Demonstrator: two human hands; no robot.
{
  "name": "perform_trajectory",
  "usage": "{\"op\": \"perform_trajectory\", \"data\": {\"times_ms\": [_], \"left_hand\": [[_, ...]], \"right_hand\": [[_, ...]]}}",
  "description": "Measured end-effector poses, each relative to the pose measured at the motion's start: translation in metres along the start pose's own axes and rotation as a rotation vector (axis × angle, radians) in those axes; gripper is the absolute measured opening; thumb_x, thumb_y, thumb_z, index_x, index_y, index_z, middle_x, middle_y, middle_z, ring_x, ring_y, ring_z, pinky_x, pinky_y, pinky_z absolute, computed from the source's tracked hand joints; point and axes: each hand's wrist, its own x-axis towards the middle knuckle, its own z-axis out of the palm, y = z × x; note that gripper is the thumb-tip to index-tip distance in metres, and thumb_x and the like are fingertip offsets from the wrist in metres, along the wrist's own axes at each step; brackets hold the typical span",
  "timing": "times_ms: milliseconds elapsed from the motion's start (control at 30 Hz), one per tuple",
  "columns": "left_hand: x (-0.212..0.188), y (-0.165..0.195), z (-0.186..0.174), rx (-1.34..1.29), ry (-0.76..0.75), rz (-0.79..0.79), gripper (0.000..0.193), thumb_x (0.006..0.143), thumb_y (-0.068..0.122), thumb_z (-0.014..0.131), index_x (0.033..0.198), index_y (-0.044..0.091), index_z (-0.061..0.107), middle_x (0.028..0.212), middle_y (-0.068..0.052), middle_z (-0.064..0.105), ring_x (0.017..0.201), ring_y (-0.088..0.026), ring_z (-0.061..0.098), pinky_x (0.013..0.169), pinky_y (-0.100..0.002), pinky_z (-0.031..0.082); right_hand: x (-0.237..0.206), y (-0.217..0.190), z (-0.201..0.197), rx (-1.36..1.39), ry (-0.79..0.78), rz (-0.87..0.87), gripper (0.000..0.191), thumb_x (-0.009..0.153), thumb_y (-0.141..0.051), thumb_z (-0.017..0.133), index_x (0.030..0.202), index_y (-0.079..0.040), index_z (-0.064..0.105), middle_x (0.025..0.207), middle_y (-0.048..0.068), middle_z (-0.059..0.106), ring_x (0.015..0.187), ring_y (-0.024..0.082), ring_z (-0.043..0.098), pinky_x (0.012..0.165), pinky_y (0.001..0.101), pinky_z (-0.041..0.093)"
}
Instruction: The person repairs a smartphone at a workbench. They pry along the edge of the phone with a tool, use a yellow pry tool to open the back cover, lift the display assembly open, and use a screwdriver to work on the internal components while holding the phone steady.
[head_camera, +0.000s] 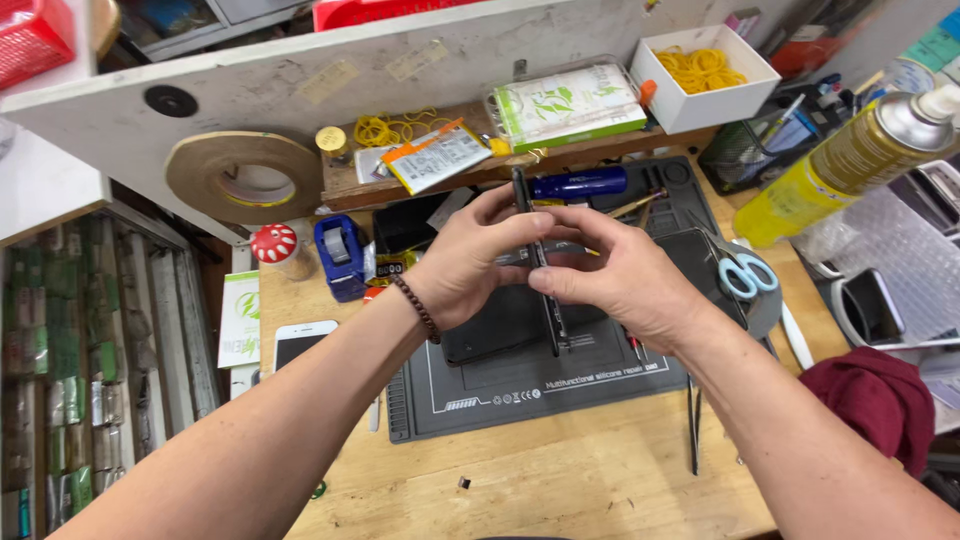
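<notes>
A slim black phone (537, 262), turned edge-on to the camera, is held upright above a dark grey silicone repair mat (520, 385) at the middle of a wooden workbench (520, 480). The left hand (470, 265), a beaded bracelet (417, 308) at its wrist, presses against the phone's left face, fingers together and curled over its far end. The right hand (625, 280) closes on the opposite face, thumb and fingers clamped on the thin body, so that the 2 hands meet around it.

A second dark device (490, 335) lies flat on the mat under the hands. Just beyond them, at the mat's far edge, rests a blue cylindrical tool (580, 183). To the right, blue-handled scissors (745, 272) lie on a grey disc, with a yellow spray can (840, 165) leaning farther right and a dark red cloth (875, 395) at the near right. Black tweezers (693, 425) lie at the mat's near right corner.

To the left sit a blue tape dispenser (338, 255), a red mushroom-shaped object with white dots (275, 245) and a white phone (300, 342) face up. On the far side, a large roll of tape (245, 178) leans against a pale board, and a white box of yellow rubber bands (703, 75) stands on a raised wooden shelf.
</notes>
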Motion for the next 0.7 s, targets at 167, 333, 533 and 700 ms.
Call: {"op": "perform_trajectory", "data": {"times_ms": [167,333,533,700], "left_hand": [[-0.014,-0.012,-0.003,-0.159,-0.109,-0.032,0.052,0.09,0.029,0.075,0.136,0.012,0.057,0.126,-0.001,0.064,0.117,-0.017,0.063,0.095,-0.053,0.054],[-0.019,-0.02,-0.011,-0.246,-0.065,-0.049,0.042,0.094,0.031,0.071,0.131,0.013,0.061,0.118,0.0,0.066,0.11,-0.016,0.063,0.096,-0.05,0.052],[-0.022,-0.027,-0.016,-0.527,-0.026,-0.149,0.05,0.105,0.047,0.057,0.127,0.003,0.062,0.119,-0.011,0.07,0.109,-0.022,0.067,0.098,-0.041,0.056],[-0.026,-0.036,-0.019,-0.499,0.092,-0.215,0.052,0.105,0.049,0.044,0.127,0.006,0.061,0.122,-0.009,0.07,0.11,-0.022,0.068,0.099,-0.042,0.056]], "right_hand": [[-0.01,-0.004,0.007,0.065,0.032,0.139,0.061,0.082,-0.017,0.075,0.141,-0.013,0.06,0.132,0.0,0.068,0.109,0.011,0.065,0.078,0.0282,0.057],[-0.014,-0.006,0.009,0.193,0.037,0.147,0.058,0.085,-0.017,0.072,0.141,-0.011,0.059,0.128,-0.001,0.067,0.108,0.009,0.065,0.08,0.033,0.059],[-0.014,-0.002,-0.001,0.403,0.035,0.224,0.048,0.093,-0.022,0.064,0.139,-0.013,0.06,0.118,0.002,0.068,0.098,0.015,0.066,0.076,0.0374,0.058],[-0.016,0.003,-0.011,0.516,0.004,0.299,0.034,0.097,-0.025,0.057,0.128,-0.012,0.062,0.112,0.002,0.072,0.096,0.015,0.069,0.079,0.0355,0.058]]}}
